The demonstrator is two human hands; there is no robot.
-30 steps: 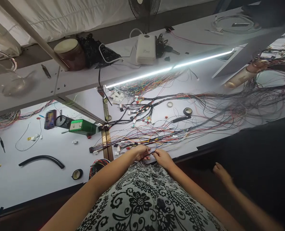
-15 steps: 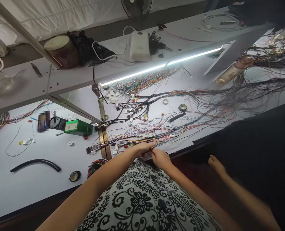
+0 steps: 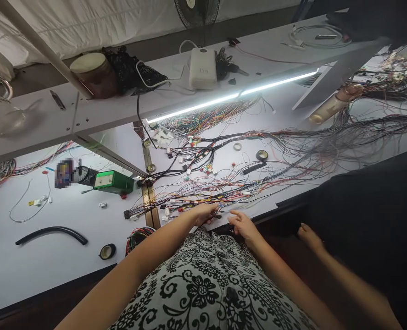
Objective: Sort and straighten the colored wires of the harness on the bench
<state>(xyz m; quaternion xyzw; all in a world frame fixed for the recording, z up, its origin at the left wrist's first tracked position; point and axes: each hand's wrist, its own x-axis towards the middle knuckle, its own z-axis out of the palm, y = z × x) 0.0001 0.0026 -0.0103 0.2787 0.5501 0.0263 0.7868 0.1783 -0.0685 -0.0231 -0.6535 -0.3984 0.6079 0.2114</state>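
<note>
My left hand (image 3: 206, 214) is closed at the table's front edge, its fingers pinched round a thin dark wire (image 3: 215, 217). A small dark end sticks out past the fingertips; I cannot make out what it is. A short way to the right is my right hand (image 3: 243, 226), fingers apart and loosely bent, with nothing visible in it. Just beyond both hands lies a loose bundle of coloured wires (image 3: 203, 200), with white, black and red connectors (image 3: 166, 212) at its left end.
Black tape rolls (image 3: 261, 155) (image 3: 107, 251) lie on the table. A black tube (image 3: 52, 233) and a green box (image 3: 113, 182) are at left. Above runs a shelf with a lit strip (image 3: 196, 105) and a white device (image 3: 202, 68). A co-worker's hand (image 3: 309, 238) is at right.
My right hand has parted from my left and moved to the right, its fingers opening. The left hand stays in place on the wire. The view has shifted slightly.
</note>
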